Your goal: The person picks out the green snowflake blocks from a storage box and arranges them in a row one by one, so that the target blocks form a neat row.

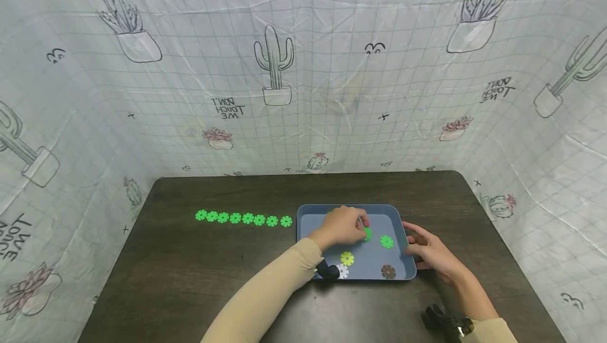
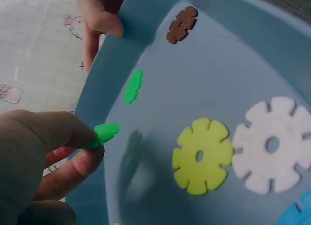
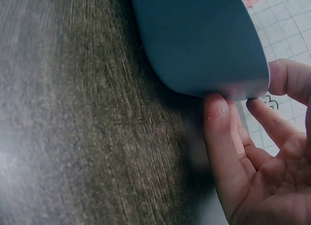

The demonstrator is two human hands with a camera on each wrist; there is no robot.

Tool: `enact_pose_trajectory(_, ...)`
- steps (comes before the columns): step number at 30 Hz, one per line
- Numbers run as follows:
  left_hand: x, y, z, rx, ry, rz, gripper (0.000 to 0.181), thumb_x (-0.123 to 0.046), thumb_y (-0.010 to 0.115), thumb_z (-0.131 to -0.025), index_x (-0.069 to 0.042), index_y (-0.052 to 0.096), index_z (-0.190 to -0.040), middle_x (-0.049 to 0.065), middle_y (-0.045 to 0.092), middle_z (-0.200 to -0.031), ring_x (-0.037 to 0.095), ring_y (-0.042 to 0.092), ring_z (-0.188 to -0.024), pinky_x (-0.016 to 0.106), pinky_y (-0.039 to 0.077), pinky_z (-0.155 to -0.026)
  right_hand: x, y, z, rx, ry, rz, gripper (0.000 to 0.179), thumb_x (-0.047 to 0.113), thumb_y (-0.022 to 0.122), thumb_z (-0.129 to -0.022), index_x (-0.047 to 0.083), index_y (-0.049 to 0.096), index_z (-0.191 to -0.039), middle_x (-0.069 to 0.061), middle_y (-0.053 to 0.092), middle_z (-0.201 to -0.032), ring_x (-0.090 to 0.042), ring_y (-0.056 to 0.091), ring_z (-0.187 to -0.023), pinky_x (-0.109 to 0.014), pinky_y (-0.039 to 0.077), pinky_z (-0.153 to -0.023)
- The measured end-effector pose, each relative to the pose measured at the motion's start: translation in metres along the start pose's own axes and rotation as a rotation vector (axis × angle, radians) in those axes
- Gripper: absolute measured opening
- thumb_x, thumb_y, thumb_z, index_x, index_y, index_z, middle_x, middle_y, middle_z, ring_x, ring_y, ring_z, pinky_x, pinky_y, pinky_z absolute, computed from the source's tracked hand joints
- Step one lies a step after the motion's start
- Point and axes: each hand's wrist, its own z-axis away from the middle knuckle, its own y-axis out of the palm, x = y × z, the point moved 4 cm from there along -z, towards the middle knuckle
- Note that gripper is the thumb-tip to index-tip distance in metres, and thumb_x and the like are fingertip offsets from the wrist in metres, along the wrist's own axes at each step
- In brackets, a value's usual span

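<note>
Over the blue-grey tray point(image 1: 369, 253), my left hand point(image 1: 342, 225) pinches a green flower-shaped disc point(image 2: 106, 133) between thumb and finger, raised above the tray floor. Beyond it lies another green disc point(image 1: 387, 242). A yellow disc point(image 2: 199, 157) and a white disc point(image 2: 272, 145) sit side by side near the front, with part of a blue disc point(image 2: 297, 213) showing in the left wrist view. Toward the near right corner is a brown disc point(image 1: 388, 272). My right hand point(image 1: 433, 251) holds the tray's right edge, its thumb at the rim and its fingers against the outer wall.
Left of the tray, several green discs point(image 1: 235, 218) form a row across the dark wooden table point(image 1: 189, 269). A patterned cloth point(image 1: 313, 69) hangs behind the table and along both sides. A black strap point(image 1: 443, 322) is on my right wrist.
</note>
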Motion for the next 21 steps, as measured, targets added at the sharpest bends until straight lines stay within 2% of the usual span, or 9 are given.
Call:
enact_pose_trajectory(11, 0.011, -0.017, 0.019, -0.121, -0.041, 0.085, 0.014, -0.025, 0.079, -0.086, -0.025, 0.072, -0.099, -0.023, 0.061, -0.074, -0.001, 0.057, -0.066, 0.022, 0.044, -0.061, 0.002, 0.000, 0.001, 0.009, -0.017, -0.005, 0.077, 0.005, 0.066, -0.096, 0.005, 0.027, -0.162, -0.030, 0.055, -0.133, -0.034, 0.067, -0.102, -0.055, 0.059, -0.080)
enact_pose_trajectory(21, 0.021, -0.026, 0.034, -0.162, -0.057, 0.143, 0.013, -0.025, 0.079, -0.087, -0.023, 0.073, -0.099, -0.019, 0.062, -0.076, 0.000, 0.057, -0.065, 0.022, 0.046, -0.061, 0.003, 0.001, 0.002, 0.023, -0.024, -0.016, 0.078, 0.006, 0.065, -0.096, 0.004, 0.025, -0.163, -0.030, 0.053, -0.133, -0.032, 0.067, -0.101, -0.053, 0.059, -0.079)
